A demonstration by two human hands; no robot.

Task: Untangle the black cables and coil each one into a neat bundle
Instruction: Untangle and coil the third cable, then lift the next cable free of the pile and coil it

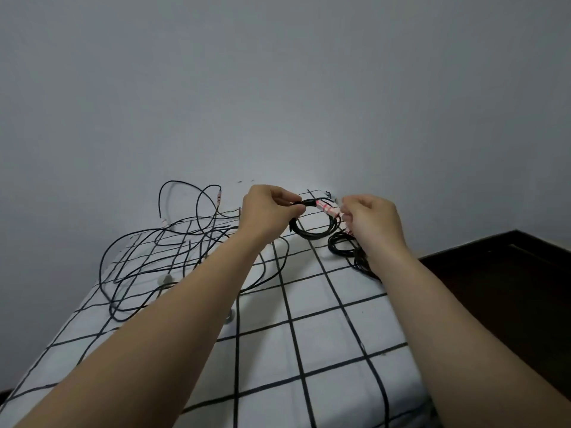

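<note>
A small coil of black cable (315,231) hangs between both hands above the far end of the bed. My left hand (267,211) pinches the coil at its upper left. A red-and-white tie (327,209) is wrapped round the coil's top, and my right hand (372,222) pinches the tie's free end. Two other coiled black bundles (343,245) lie on the sheet just below my right hand, partly hidden by my wrist. To the left, a loose tangle of black cables (160,257) sprawls over the sheet, with loops standing up against the wall.
The bed carries a white sheet with a black grid (324,350). A plain grey wall (278,88) stands right behind it. Dark wooden furniture (494,273) borders the bed on the right. Small round plugs (165,278) lie among the loose cables.
</note>
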